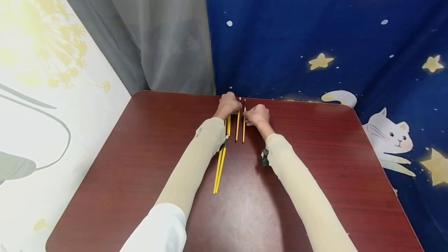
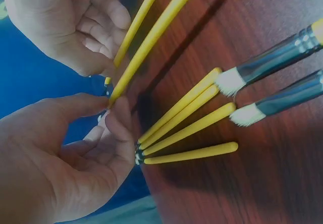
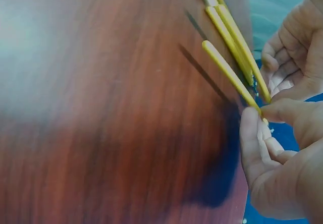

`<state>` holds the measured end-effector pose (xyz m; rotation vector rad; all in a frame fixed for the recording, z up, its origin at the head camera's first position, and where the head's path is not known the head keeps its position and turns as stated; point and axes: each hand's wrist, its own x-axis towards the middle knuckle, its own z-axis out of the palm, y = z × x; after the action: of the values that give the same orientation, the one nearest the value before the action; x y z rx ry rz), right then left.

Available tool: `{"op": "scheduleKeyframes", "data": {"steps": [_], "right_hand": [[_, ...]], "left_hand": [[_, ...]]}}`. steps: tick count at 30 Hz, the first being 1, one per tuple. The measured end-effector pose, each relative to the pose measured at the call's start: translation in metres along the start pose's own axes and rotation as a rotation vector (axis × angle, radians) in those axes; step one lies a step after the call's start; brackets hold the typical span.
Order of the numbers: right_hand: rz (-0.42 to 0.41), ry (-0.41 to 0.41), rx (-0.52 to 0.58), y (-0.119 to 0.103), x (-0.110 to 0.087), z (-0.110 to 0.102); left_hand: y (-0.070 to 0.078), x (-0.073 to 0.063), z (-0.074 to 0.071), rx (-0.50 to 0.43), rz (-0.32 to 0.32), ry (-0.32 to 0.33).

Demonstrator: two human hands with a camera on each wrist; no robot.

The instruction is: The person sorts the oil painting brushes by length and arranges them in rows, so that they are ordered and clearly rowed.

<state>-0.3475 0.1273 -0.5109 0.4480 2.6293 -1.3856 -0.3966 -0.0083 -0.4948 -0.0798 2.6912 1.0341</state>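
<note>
Near the table's far edge my left hand (image 1: 229,105) pinches a thin yellow-handled paintbrush (image 2: 151,45) between thumb and fingers. Just to its right, my right hand (image 1: 257,115) pinches a second yellow paintbrush (image 3: 229,72) close to its bristle end. Both handles point back toward me, nearly parallel, with shadows on the table beneath. Beside the left hand lie several more yellow paintbrushes (image 2: 192,128) side by side; in the head view that hand partly hides them. Closer to me are two paintbrushes (image 1: 219,170) with white bristles and black ferrules, partly under the left forearm.
All of this is on a reddish-brown table (image 1: 315,174) with rounded corners. Behind it hang a grey curtain (image 1: 168,34) and a blue curtain (image 1: 280,34) with stars. A pale patterned wall (image 1: 80,127) stands at the left. A small black device (image 1: 264,157) sits at the right wrist.
</note>
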Motion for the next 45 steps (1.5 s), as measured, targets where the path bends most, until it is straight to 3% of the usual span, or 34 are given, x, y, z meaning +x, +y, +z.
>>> {"op": "scheduleKeyframes", "data": {"steps": [1,2,6,7,8,11,12,14,15,16,18,20,23,27,28,30,35,37,40,41,45], "right_hand": [[0.003,-0.013,0.025,-0.002,0.002,-0.001],[0.005,-0.020,0.049,-0.004,0.003,-0.001],[-0.005,-0.045,0.123,-0.009,0.006,0.005],[-0.007,-0.050,0.136,-0.011,0.006,0.007],[-0.009,-0.055,0.151,-0.012,0.006,0.010],[-0.006,-0.054,0.169,-0.015,0.005,0.015],[0.000,-0.048,0.171,-0.015,0.005,0.017],[0.011,-0.036,0.168,-0.016,0.004,0.019],[0.018,-0.029,0.164,-0.016,0.004,0.020],[0.024,-0.022,0.162,-0.015,0.004,0.021],[0.025,-0.007,0.165,-0.015,0.005,0.021],[0.020,0.005,0.167,-0.014,0.007,0.021],[0.020,0.009,0.154,-0.010,0.009,0.022],[0.030,-0.005,0.118,-0.005,0.009,0.024],[0.027,-0.007,0.108,-0.005,0.009,0.025],[0.012,-0.002,0.089,-0.003,0.009,0.026],[-0.030,0.050,-0.038,0.003,0.012,0.028],[-0.040,0.065,-0.093,0.011,0.022,0.033],[-0.056,0.075,-0.127,0.019,0.036,0.038],[-0.064,0.080,-0.142,0.021,0.042,0.040],[-0.086,0.101,-0.224,0.023,0.054,0.044]], "left_hand": [[0.008,-0.010,-0.007,-0.002,-0.005,0.005],[0.009,-0.011,-0.009,-0.008,-0.002,0.012],[0.008,-0.001,-0.013,-0.009,-0.006,0.023],[0.006,0.004,-0.014,-0.011,-0.010,0.025],[0.000,0.021,-0.009,-0.012,-0.012,0.024],[-0.012,0.047,-0.003,-0.029,-0.025,0.012],[-0.012,0.046,-0.003,-0.025,-0.034,0.011],[-0.019,0.061,0.004,-0.002,-0.057,0.009],[-0.019,0.059,0.003,0.005,-0.064,0.010],[-0.023,0.064,0.006,0.016,-0.066,0.017],[-0.022,0.059,0.003,0.018,-0.075,0.017],[-0.031,0.064,0.005,-0.020,-0.049,0.025],[-0.021,0.033,-0.005,-0.051,-0.052,0.030],[-0.013,0.005,-0.009,-0.044,-0.066,0.050],[-0.014,0.004,-0.008,-0.047,-0.060,0.058],[-0.016,0.005,-0.006,-0.042,-0.051,0.075],[-0.042,0.049,0.017,-0.007,-0.015,0.081],[-0.054,0.066,0.026,0.007,-0.001,0.083],[-0.056,0.069,0.029,0.016,0.012,0.108],[-0.052,0.060,0.025,0.027,0.009,0.121],[-0.050,0.060,0.025,0.027,0.003,0.153]]}}
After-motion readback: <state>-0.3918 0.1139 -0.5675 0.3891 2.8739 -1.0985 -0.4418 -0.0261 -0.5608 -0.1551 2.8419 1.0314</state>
